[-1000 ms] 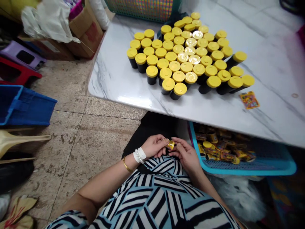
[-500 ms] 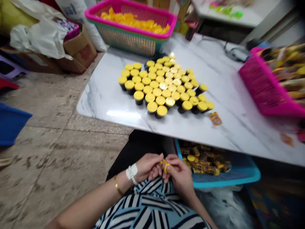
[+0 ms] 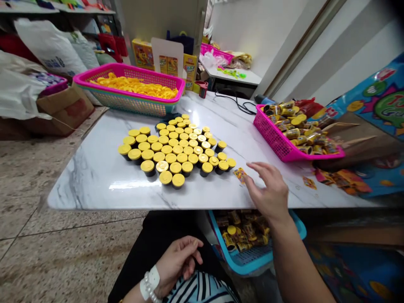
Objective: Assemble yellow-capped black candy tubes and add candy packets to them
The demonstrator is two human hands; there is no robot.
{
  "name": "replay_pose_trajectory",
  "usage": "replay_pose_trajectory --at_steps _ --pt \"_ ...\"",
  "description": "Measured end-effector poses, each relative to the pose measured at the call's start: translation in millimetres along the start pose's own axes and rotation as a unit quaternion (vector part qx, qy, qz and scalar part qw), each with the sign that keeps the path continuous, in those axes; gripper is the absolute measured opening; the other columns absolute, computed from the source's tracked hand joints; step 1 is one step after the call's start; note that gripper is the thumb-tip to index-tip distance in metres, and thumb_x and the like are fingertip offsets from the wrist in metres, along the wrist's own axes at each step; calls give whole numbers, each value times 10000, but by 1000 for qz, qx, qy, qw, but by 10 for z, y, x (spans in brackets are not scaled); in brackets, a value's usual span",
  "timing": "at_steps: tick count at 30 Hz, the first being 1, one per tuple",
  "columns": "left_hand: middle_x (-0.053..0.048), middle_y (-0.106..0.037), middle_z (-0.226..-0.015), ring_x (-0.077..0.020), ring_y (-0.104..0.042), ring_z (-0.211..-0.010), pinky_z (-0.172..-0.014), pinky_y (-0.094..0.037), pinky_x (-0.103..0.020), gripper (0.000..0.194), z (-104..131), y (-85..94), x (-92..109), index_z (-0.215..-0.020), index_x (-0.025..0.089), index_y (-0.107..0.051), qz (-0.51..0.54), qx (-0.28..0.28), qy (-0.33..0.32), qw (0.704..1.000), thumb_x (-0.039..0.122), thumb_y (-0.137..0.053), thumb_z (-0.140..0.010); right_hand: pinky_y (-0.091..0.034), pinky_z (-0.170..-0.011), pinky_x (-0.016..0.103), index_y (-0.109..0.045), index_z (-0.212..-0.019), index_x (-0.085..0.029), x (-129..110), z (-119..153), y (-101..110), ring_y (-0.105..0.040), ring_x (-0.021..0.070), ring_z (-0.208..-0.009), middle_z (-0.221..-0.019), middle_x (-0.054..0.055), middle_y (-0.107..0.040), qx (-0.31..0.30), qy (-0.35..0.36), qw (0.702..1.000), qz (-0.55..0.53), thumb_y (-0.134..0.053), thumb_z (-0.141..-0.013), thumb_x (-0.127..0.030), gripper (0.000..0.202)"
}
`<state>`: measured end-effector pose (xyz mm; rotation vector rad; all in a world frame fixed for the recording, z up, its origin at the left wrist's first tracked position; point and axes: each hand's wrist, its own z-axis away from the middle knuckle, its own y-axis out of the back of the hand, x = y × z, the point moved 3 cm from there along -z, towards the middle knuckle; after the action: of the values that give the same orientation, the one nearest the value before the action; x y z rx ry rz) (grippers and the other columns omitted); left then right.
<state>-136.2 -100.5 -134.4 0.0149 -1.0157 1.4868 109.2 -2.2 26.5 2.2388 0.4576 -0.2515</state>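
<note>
My right hand point(image 3: 268, 189) reaches over the table with thumb and fingers apart, holding nothing I can see. Its fingertips are just beside a small printed orange-and-yellow label point(image 3: 240, 175) lying flat on the tabletop. Low above my lap, my left hand point(image 3: 181, 257) hangs with its fingers loosely curled and nothing visible in it. To the left of the label stand many small black tubs with yellow lids point(image 3: 176, 158), packed close together. Below the table edge, a blue basket point(image 3: 252, 268) holds labelled yellow-and-black tubs.
A pink basket point(image 3: 271, 141) of labelled tubs stands on the right of the marble-patterned table point(image 3: 94, 185). Another pink-rimmed basket point(image 3: 126, 99), full of yellow pieces, sits at the back left. A second label point(image 3: 309, 182) and a black cable point(image 3: 235, 101) lie on the tabletop.
Both hands were together over the lap on a small yellow labelled item. They have parted; that item is no longer seen in them. My right hand has moved onto the table. The view has tilted up.
</note>
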Motion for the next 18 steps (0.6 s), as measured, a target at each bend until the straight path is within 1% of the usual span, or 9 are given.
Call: replay_pose_trajectory --at_steps 2,4,5,7,10,12,15,17,18 --pt "-32 -648 -654 -36 -424 -382 -338 -273 -143 525 20 10 1 -914 127 -636 -15 6 -4 1000 590 -751 -697 -463 -926 474 -701 -1103 -223 174 -143 -169 -603 277 -1027 -1081 96 -672 -66 -6 998 21 -670 -804 -278 305" --pt "-25 -641 -651 -31 -406 -380 -341 -256 -145 524 40 59 -4 -900 130 -644 -21 27 -12 999 597 -751 -689 -475 -871 444 -735 -966 -216 338 -126 -285 -616 254 -931 -972 75 -682 -129 -41 991 6 -667 -794 -316 210" --pt "-20 -636 -646 -27 -394 -378 -343 -247 -145 519 48 85 -6 -890 129 -646 -22 40 -17 999 594 -755 -686 -482 -833 416 -737 -894 -215 400 -79 -312 -617 236 -880 -917 62 -679 -143 -65 988 -11 -655 -803 -326 165" --pt "-11 -625 -639 -22 -386 -385 -350 -242 -142 504 60 114 -2 -878 126 -649 -29 56 -30 998 581 -757 -688 -482 -782 374 -722 -824 -214 477 26 -315 -608 211 -823 -859 45 -666 -134 -106 985 -38 -633 -823 -332 147" --pt "-12 -620 -643 -30 -404 -406 -360 -255 -145 509 67 55 47 -896 121 -644 -56 41 -40 997 585 -736 -708 -478 -756 353 -705 -983 -207 513 67 -301 -588 195 -787 -922 50 -645 -120 -129 984 -35 -670 -795 -345 236" --pt "-15 -619 -650 -38 -420 -419 -368 -272 -151 528 65 -27 113 -910 117 -635 -76 25 -45 996 598 -725 -711 -475 -743 349 -696 -1044 -210 527 2 -325 -572 184 -756 -947 51 -620 -147 -127 981 -18 -689 -771 -335 300" --pt "-14 -614 -660 -41 -423 -431 -376 -281 -157 539 66 -141 242 -914 114 -622 -98 13 -64 993 602 -722 -709 -458 -716 343 -703 -840 -207 523 -102 -346 -561 189 -742 -841 34 -595 -186 -117 975 -5 -670 -769 -287 112" --pt "-11 -608 -670 -42 -417 -439 -382 -283 -160 526 83 -190 332 -927 114 -616 -103 11 -84 991 593 -708 -729 -450 -707 341 -658 -746 -204 443 -80 -302 -560 196 -749 -788 26 -587 -166 -116 979 -15 -656 -781 -272 76" --pt "-11 -607 -678 -44 -417 -446 -387 -289 -163 516 100 -206 377 -938 115 -615 -104 13 -95 990 585 -700 -743 -451 -708 339 -644 -758 -205 364 -22 -268 -561 193 -750 -796 25 -596 -146 -118 982 -34 -645 -798 -268 74"
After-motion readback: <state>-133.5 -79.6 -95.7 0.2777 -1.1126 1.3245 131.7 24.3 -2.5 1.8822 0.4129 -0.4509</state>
